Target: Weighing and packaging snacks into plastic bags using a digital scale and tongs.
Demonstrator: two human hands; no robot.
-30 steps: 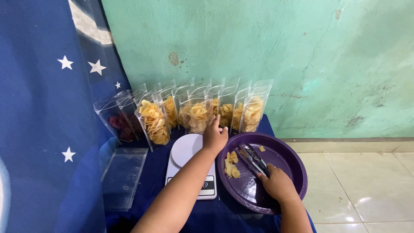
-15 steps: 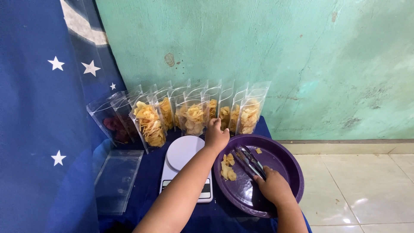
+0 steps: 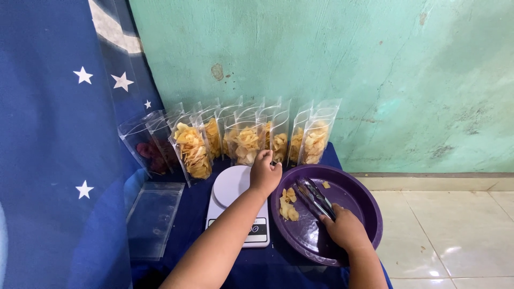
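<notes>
My left hand (image 3: 265,174) reaches over the white kitchen scale (image 3: 231,184), its curled fingers at the base of a clear pouch of yellow chips (image 3: 279,142) in the row against the wall. Whether it grips that pouch is unclear. My right hand (image 3: 347,230) rests inside the round purple basin (image 3: 361,200), closed on metal tongs (image 3: 315,197) whose tips point toward the basin's far rim. A small heap of chips (image 3: 288,206) lies on the basin's left side, with one loose chip (image 3: 325,184) farther back.
Several filled clear pouches (image 3: 194,152) stand in a row along the green wall; the leftmost pouch (image 3: 147,150) holds dark red pieces. A stack of flat empty pouches (image 3: 152,219) lies left of the scale on the blue cloth. A starred blue curtain (image 3: 59,160) hangs on the left, tiled floor (image 3: 450,230) on the right.
My left hand has drawn back slightly from the pouch row and its fingers have curled in. The right hand and tongs stay in the basin; the view shifted a little.
</notes>
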